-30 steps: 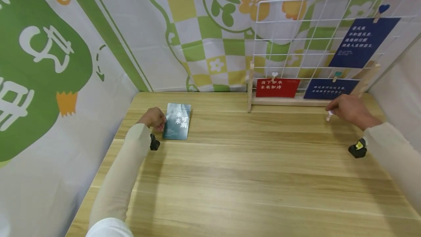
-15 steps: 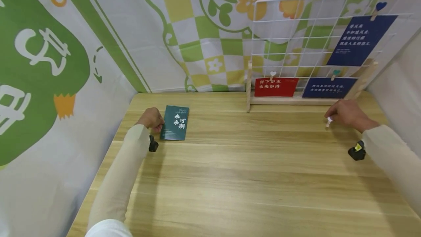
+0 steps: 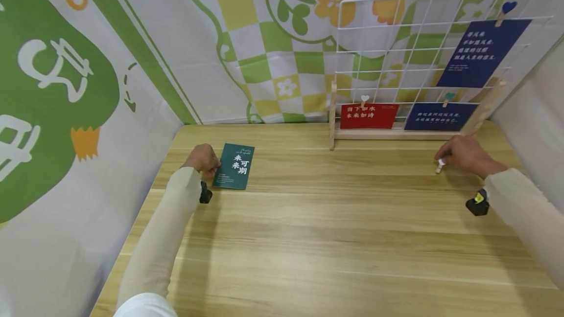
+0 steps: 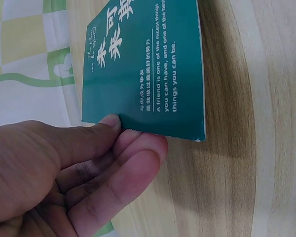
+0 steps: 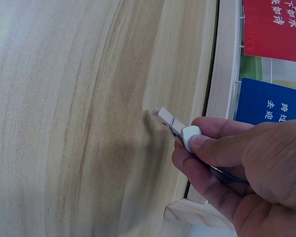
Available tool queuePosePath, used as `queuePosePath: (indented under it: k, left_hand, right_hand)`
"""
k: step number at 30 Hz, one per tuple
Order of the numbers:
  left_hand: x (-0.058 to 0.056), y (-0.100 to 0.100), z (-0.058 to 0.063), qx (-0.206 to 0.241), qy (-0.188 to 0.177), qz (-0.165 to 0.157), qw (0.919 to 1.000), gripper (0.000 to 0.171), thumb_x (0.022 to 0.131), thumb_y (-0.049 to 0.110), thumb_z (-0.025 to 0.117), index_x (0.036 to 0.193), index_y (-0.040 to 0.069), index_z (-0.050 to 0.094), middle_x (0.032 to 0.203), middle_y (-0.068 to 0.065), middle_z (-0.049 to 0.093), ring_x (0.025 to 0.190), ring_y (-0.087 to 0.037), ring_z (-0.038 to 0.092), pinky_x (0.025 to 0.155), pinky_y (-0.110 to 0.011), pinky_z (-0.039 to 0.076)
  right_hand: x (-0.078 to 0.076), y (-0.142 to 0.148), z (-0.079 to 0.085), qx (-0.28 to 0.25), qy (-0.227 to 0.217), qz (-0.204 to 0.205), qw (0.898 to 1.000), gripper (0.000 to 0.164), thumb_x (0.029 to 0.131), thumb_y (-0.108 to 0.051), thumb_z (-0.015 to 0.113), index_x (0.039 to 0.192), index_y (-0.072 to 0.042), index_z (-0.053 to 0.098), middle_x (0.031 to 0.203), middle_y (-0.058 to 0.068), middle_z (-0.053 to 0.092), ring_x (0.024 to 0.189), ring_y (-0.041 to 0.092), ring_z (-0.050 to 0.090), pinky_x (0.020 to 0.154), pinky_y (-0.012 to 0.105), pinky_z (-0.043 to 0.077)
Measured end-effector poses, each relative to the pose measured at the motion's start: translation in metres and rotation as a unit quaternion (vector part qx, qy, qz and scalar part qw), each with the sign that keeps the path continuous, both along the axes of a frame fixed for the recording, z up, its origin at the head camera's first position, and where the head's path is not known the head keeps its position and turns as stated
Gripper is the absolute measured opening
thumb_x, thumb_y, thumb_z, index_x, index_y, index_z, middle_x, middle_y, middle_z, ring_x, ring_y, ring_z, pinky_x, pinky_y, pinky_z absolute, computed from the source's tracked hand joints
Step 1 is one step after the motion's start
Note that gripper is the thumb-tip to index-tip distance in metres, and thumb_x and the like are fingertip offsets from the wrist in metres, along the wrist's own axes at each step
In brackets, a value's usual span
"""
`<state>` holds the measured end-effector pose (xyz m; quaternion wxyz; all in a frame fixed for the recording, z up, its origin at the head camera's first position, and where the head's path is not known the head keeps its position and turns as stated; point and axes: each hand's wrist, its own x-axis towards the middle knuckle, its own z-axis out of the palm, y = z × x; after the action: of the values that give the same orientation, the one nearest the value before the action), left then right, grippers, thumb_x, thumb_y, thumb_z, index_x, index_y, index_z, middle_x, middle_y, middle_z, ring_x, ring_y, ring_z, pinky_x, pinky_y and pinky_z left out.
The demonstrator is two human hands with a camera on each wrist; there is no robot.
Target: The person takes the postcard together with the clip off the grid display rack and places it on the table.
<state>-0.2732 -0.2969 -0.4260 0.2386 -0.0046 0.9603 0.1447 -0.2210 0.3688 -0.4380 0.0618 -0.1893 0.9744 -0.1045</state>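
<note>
Green card [image 3: 234,167]: glare gone, pinched by left hand [image 3: 203,159]
Clothespin [image 5: 170,122]: pinched by right hand [image 3: 465,153] (both seemingly secure for handling)

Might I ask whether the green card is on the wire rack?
Off: the left hand pinches the green card, away from the rack.

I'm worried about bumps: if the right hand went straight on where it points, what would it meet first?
Probably the wooden tabletop: the right hand pinches a clothespin whose tip slants down toward it, so that tip would likely touch first. The gap is hard to judge.
</note>
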Motion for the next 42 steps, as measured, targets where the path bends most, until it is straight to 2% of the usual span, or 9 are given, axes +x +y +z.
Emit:
queuePosePath:
  k: [3, 5, 10, 15, 21, 30, 42]
  left_hand:
    - [-0.001, 0.0, -0.001, -0.003, -0.004, 0.009, 0.9999, 0.029, 0.095, 0.01, 0.062, 0.069, 0.001, 0.069, 0.057, -0.003, 0.066, 0.05, -0.009, 0.064, 0.06, -0.021, 0.053]
    - [-0.001, 0.001, -0.002, -0.007, -0.005, 0.01, 0.9999, 0.03, 0.095, 0.01, 0.062, 0.068, 0.001, 0.069, 0.056, -0.003, 0.065, 0.05, -0.009, 0.063, 0.058, -0.019, 0.052]
    - [-0.001, 0.0, -0.003, -0.012, -0.003, 0.013, 0.9998, 0.029, 0.095, 0.01, 0.062, 0.068, 0.001, 0.069, 0.057, -0.003, 0.066, 0.05, -0.009, 0.063, 0.06, -0.02, 0.052]
    - [0.0, -0.001, -0.007, -0.009, -0.004, 0.023, 0.9997, 0.026, 0.094, 0.008, 0.063, 0.07, 0.0, 0.069, 0.057, -0.003, 0.066, 0.049, -0.008, 0.062, 0.057, -0.02, 0.051]
    - [0.001, -0.002, -0.009, -0.002, -0.006, 0.033, 0.9994, 0.024, 0.094, 0.008, 0.063, 0.072, -0.001, 0.069, 0.057, -0.004, 0.066, 0.048, -0.007, 0.061, 0.053, -0.019, 0.053]
    - [-0.002, -0.003, -0.012, -0.008, 0.001, 0.027, 0.9996, 0.026, 0.093, 0.009, 0.063, 0.069, 0.0, 0.069, 0.057, -0.005, 0.067, 0.047, -0.007, 0.061, 0.051, -0.018, 0.051]
    - [-0.005, -0.006, -0.016, -0.005, -0.009, 0.039, 0.9992, 0.028, 0.092, 0.008, 0.063, 0.066, 0.0, 0.069, 0.056, -0.005, 0.067, 0.046, -0.008, 0.062, 0.05, -0.019, 0.052]
  right_hand:
    - [0.001, 0.0, -0.001, -0.003, -0.004, -0.002, 1.0, 0.01, 0.079, 0.001, 0.071, 0.086, -0.003, 0.077, 0.09, 0.017, 0.075, 0.092, 0.044, 0.067, 0.083, 0.058, 0.049]
    - [0.002, 0.0, -0.002, -0.003, -0.004, -0.001, 1.0, 0.009, 0.079, 0.001, 0.071, 0.086, -0.003, 0.077, 0.089, 0.017, 0.075, 0.09, 0.042, 0.067, 0.081, 0.056, 0.05]
    - [0.002, 0.0, -0.005, -0.002, -0.001, 0.001, 1.0, 0.009, 0.079, 0.001, 0.072, 0.085, -0.003, 0.077, 0.088, 0.016, 0.075, 0.086, 0.039, 0.068, 0.078, 0.054, 0.051]
    - [0.002, 0.0, -0.007, -0.002, -0.009, -0.007, 1.0, 0.01, 0.081, 0.002, 0.07, 0.087, -0.002, 0.077, 0.09, 0.018, 0.075, 0.092, 0.043, 0.067, 0.083, 0.057, 0.049]
    - [0.002, 0.0, -0.007, 0.005, 0.0, 0.002, 1.0, 0.01, 0.081, 0.001, 0.07, 0.088, -0.002, 0.077, 0.09, 0.018, 0.075, 0.092, 0.044, 0.067, 0.084, 0.057, 0.049]
    - [0.002, 0.0, -0.008, 0.012, -0.002, 0.003, 1.0, 0.01, 0.083, 0.001, 0.069, 0.089, -0.001, 0.077, 0.092, 0.02, 0.074, 0.094, 0.045, 0.066, 0.084, 0.057, 0.049]
    - [0.0, 0.0, -0.013, 0.01, 0.009, 0.016, 1.0, 0.01, 0.082, 0.004, 0.069, 0.084, -0.004, 0.076, 0.086, 0.015, 0.075, 0.088, 0.04, 0.067, 0.081, 0.056, 0.051]
